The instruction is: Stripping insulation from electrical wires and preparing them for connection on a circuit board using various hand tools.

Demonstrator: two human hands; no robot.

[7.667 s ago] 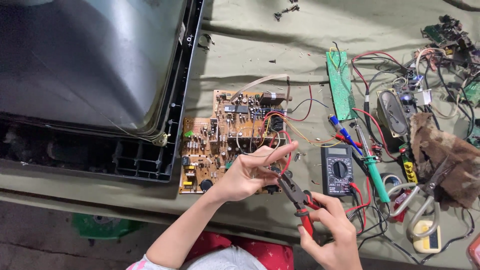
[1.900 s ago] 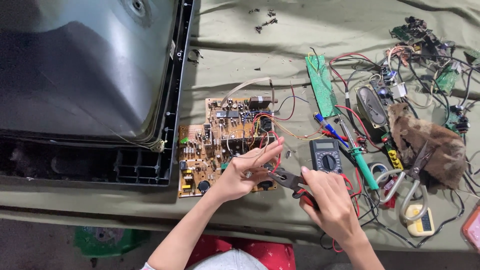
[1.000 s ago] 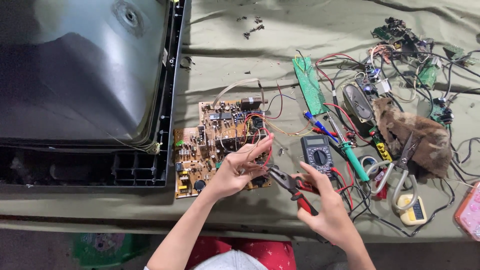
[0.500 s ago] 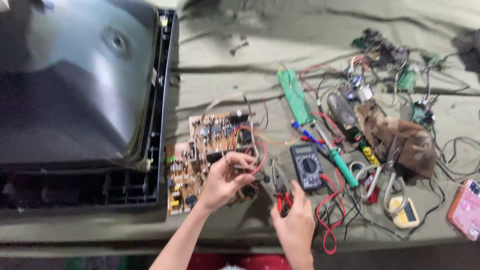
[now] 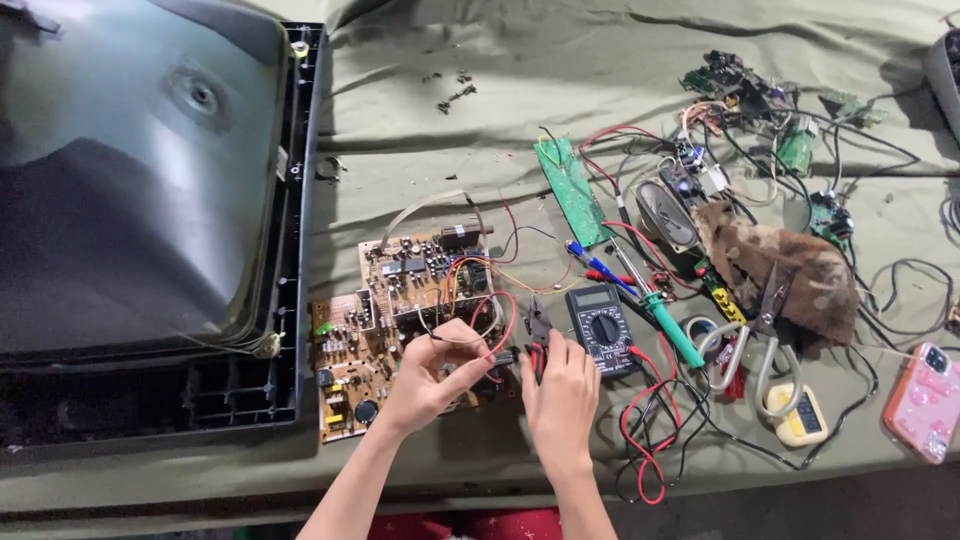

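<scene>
A brown circuit board (image 5: 400,300) with several small parts and coloured wires lies on the olive cloth. My left hand (image 5: 430,378) hovers over its near right corner, with a thin wire pinched between thumb and fingers beside a red wire loop (image 5: 508,318). My right hand (image 5: 560,390) rests just right of the board, closed over the red handles of the pliers (image 5: 539,328). Their dark jaws point away from me, next to a black multimeter (image 5: 600,328).
A large grey picture tube in a black frame (image 5: 290,200) fills the left. To the right lie a green-handled soldering iron (image 5: 672,328), a green board (image 5: 566,190), a speaker (image 5: 666,214), a brown rag (image 5: 790,270), large shears (image 5: 762,325), tangled leads and a pink phone (image 5: 920,400).
My right hand swung the pliers from pointing at the wire to lying upright beside the multimeter. My left hand curled tighter on the wire. The view tilted up and right.
</scene>
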